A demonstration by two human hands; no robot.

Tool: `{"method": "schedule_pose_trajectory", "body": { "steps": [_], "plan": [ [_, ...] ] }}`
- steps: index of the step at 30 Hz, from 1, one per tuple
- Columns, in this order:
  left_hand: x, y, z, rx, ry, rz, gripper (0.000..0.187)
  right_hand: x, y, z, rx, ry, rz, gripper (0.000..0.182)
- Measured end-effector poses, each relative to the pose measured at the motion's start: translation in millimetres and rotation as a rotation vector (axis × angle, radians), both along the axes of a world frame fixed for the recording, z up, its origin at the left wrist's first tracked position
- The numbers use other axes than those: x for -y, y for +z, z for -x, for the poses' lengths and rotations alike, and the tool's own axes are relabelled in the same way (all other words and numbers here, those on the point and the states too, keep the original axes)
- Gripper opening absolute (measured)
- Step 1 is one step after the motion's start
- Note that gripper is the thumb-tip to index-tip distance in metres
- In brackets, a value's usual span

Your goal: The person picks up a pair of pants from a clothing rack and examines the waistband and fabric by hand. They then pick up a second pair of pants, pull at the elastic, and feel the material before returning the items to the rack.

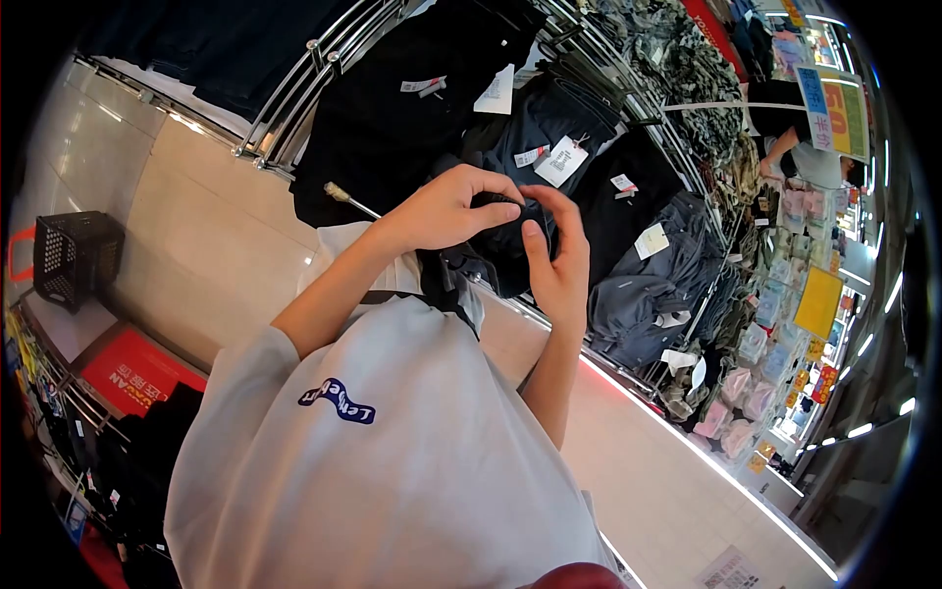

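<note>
My left hand (461, 208) is bent over dark cloth, its thumb and fingers closed on something dark I cannot make out. Close beside it on the right, my right hand (557, 245) has its fingers curved and its thumb apart, with the fingertips near the other hand. Beneath both lie folded dark trousers (530, 128) with white and red tags (562, 162). A thin metal rod with a pale tip (337, 191) sticks out left of my left hand. Black garments (378, 128) lie further up.
A black basket (77, 257) with a red handle stands on the tiled floor at the left. Metal rails (314, 74) edge the clothing display. Camouflage garments (692, 93) and packaged goods (775, 334) fill the right. Another person (814, 162) is at the upper right.
</note>
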State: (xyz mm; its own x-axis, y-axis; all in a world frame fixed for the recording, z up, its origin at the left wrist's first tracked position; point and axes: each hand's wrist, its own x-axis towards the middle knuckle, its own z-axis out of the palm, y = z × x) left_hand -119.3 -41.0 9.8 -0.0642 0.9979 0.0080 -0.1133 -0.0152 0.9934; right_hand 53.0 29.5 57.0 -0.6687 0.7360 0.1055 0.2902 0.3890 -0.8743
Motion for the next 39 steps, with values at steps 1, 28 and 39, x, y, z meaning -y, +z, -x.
{"method": "schedule_pose_trajectory", "body": {
  "steps": [1,28,39],
  "plan": [
    [-0.4,-0.6,-0.9,-0.001,0.001,-0.026,0.019,-2.8,0.2,-0.7,0.057,0.036,-0.017,0.014],
    [-2.9,1.5,20.3,0.161,0.175,0.13,0.02,-33.9,32.6,-36.3,0.038,-0.375,-0.248,0.017],
    [-14.5,15.4,10.9,0.567,0.058,0.095,0.023,-12.3,18.8,-17.1,0.195,-0.13,-0.047,0.029]
  ]
}}
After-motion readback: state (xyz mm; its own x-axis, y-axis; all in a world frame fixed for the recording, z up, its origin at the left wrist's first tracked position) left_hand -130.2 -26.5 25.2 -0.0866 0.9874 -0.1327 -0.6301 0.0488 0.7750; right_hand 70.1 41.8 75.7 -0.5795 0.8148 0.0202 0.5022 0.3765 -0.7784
